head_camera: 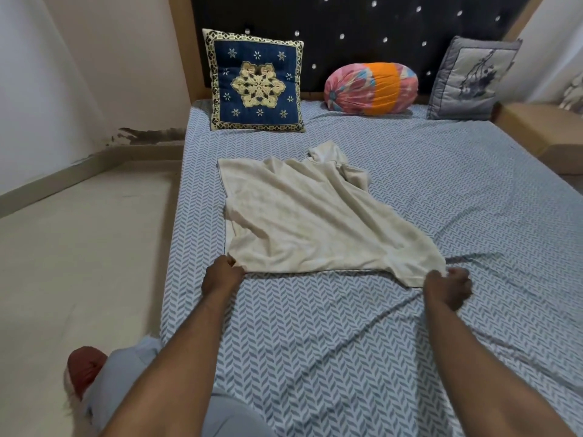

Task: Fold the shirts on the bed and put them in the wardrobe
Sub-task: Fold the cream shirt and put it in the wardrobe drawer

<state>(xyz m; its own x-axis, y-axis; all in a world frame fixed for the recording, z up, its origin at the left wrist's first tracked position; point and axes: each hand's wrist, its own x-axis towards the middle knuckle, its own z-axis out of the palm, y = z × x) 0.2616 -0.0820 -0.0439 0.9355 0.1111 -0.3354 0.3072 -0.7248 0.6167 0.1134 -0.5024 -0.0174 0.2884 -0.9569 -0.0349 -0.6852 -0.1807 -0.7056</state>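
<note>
A cream shirt (310, 216) lies spread and rumpled on the bed (457, 190), its collar end bunched toward the headboard. My left hand (222, 275) pinches the near left corner of its hem. My right hand (446, 287) grips the near right corner. Both arms reach forward over the blue-and-white patterned sheet. The wardrobe is out of view.
A blue embroidered cushion (255, 83), a pink-and-orange bolster (370, 88) and a grey cushion (473, 78) lean against the dark headboard (362, 26). A wooden side ledge (542, 127) runs along the right. Bare floor (82, 247) lies left of the bed.
</note>
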